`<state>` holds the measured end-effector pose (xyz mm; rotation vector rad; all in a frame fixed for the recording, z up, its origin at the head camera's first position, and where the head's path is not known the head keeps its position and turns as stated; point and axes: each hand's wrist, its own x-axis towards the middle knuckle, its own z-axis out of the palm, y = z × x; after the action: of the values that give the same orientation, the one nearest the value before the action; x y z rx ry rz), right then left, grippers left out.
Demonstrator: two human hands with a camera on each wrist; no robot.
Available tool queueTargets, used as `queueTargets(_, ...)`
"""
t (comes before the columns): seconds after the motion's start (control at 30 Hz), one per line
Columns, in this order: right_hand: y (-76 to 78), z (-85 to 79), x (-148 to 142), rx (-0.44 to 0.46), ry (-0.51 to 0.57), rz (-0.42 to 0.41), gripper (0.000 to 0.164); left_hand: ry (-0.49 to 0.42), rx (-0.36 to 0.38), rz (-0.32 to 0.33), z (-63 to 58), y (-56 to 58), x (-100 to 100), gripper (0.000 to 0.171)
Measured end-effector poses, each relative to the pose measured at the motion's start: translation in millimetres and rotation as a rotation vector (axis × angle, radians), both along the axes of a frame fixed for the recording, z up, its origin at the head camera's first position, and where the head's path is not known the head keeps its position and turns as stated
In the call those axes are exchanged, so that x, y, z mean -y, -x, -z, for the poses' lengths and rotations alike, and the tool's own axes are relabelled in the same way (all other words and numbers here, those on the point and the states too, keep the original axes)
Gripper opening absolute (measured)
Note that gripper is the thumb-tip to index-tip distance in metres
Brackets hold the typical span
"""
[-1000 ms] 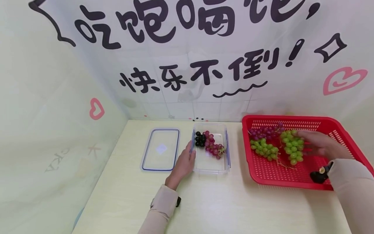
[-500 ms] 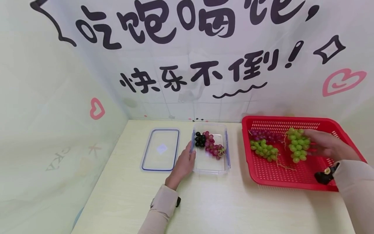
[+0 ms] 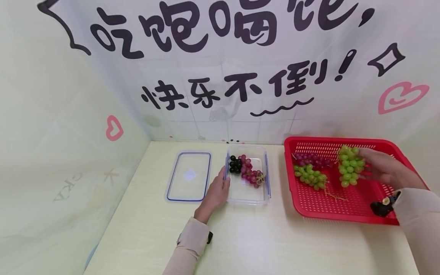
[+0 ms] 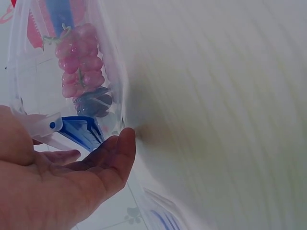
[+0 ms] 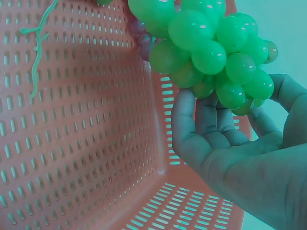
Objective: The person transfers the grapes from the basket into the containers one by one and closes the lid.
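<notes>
1 green grape bunch (image 3: 350, 167) — held over basket (image 3: 343, 208) | clear box (image 3: 245, 194) — uncovered

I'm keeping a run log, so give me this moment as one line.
right hand: holds green grape bunch at red basket; left hand: touches clear container; inside container: black grapes, pink grapes; lid: off, on table

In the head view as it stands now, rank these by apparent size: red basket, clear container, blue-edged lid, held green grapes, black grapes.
1. red basket
2. clear container and blue-edged lid: too alike to rank
3. held green grapes, possibly nearer the camera
4. black grapes
</notes>
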<state>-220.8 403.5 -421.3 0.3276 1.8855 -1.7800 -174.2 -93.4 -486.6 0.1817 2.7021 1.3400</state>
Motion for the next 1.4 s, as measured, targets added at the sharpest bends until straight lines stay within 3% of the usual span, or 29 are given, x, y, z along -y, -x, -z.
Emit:
queueTargets(0.6, 8.7, -20.6, 23, -0.029, 0.029, 0.011, 0.027, 0.006, 0.01, -0.002, 0.0, -0.2, -2, 0.056)
queueTargets(0.73, 11.0, -24.1, 27, -0.035, 0.075, 0.012, 0.022, 0.006, 0.007, -0.002, -0.9, -0.8, -2, 0.056)
queueTargets(0.97, 15.3, -28.6, 38, -0.049, 0.029, -0.008, 0.021, 0.004, 0.025, -0.008, -1.5, -1.4, -1, 0.056)
queueTargets(1.4, 21.0, -39.9, 58, -0.048, 0.082, -0.023, 0.015, 0.0, 0.027, -0.015, 1.1, -1.5, -1, 0.055)
